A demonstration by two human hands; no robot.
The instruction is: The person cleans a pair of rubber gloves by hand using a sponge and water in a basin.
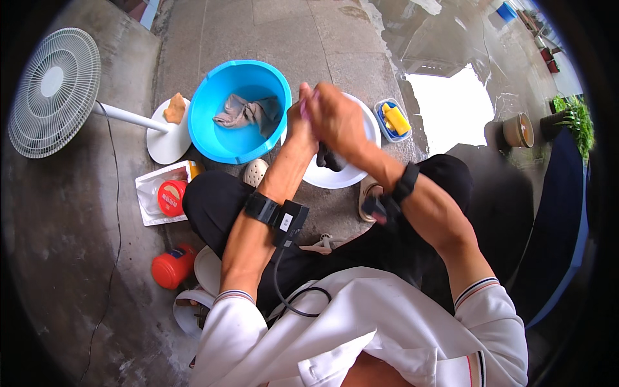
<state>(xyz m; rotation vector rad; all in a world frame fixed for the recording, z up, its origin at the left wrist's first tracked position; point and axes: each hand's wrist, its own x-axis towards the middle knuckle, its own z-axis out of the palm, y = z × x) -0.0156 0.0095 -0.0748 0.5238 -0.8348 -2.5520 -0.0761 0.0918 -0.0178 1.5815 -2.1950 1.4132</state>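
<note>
My left hand (301, 123) and my right hand (338, 118) are pressed together over a white basin (326, 180). A small pinkish-purple cloth (308, 109) is gripped between them, mostly hidden by the fingers. The right hand looks slightly blurred. Below the hands, a dark wet cloth (330, 161) lies in the white basin. Left of the basin stands a blue plastic tub (227, 150) holding a crumpled grey-beige cloth (246, 113) in its bottom. Right of the basin, a clear plastic box (392, 139) contains a yellow bar of soap (397, 120).
A white pedestal fan (53, 82) leans in at left, its cord (116, 213) running along the floor. Nearby are an open package with a red-lidded container (172, 198) and a red canister (173, 266). Puddles, a plant pot (518, 130) and a dark umbrella (551, 232) lie right.
</note>
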